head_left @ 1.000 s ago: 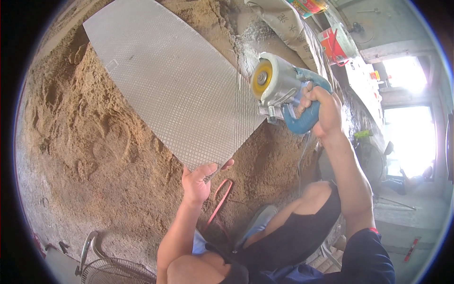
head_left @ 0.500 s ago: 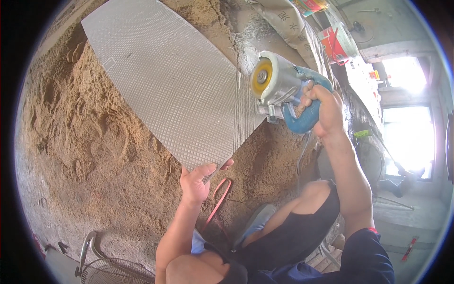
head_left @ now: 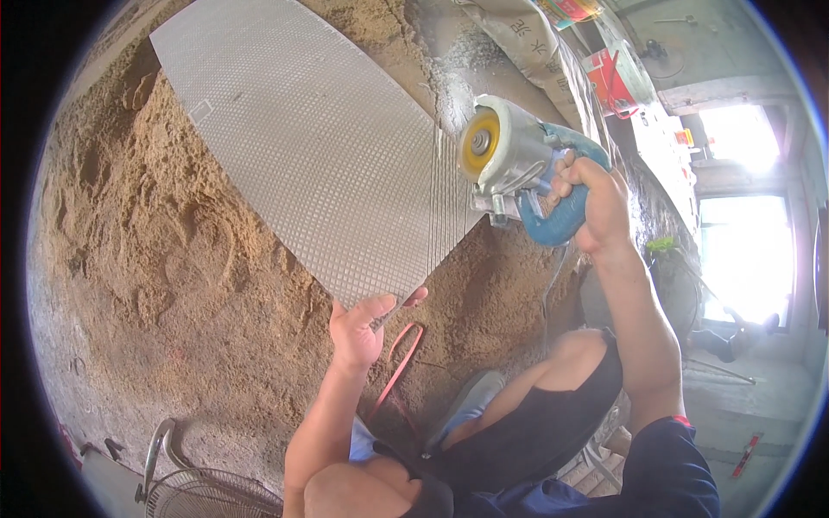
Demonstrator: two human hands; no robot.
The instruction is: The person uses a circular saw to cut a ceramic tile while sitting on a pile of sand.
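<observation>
Spreading over the left and middle, loose brown sand lies beneath a long pale-grey tile with a fine grid surface, which runs from far left to the near middle. Close by its right end is a silver-bodied power cutter with a teal loop handle; contact cannot be told. The right hand has its grip wrapped round that handle; the left hand has its grip pinching the tile's near corner. Cutting seems the step in hand; the next move likely calls for steadying that corner and guiding the round yellow disc evenly.
</observation>
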